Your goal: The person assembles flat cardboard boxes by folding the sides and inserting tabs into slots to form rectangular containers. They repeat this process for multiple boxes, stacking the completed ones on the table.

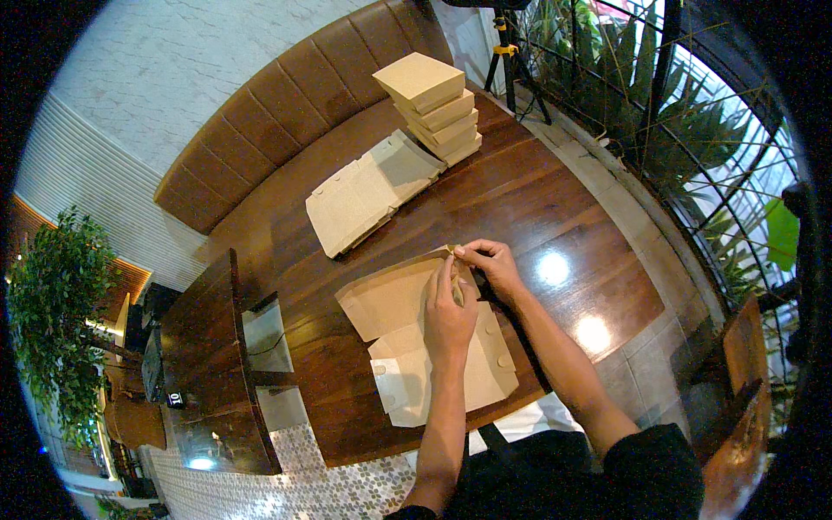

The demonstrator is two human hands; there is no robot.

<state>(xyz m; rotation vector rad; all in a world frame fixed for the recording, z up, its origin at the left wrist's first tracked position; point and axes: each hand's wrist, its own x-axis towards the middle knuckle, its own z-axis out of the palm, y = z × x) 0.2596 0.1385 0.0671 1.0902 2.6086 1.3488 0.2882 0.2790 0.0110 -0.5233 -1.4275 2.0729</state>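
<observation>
A partly folded brown cardboard box [390, 303] lies before me on the dark wooden table, its far wall raised and its near panels lying flat. My right hand [492, 267] pinches the box's far right corner between thumb and fingers. Just left of it, my left hand [451, 319] reaches over the box, its fingers closed on a flap at the same corner. The fingers partly hide the corner's tabs. Beyond the box lies a pile of flat cardboard blanks [368, 191], with a stack of several folded boxes [433, 100] touching its far right end.
The glossy wooden table [563, 217] runs back to a brown padded bench [286, 95]. Another wooden table [212, 373] stands to the left, near a leafy plant [61, 321]. A black tripod [505, 61] is at the back; a wooden chair [737, 416] is at the right.
</observation>
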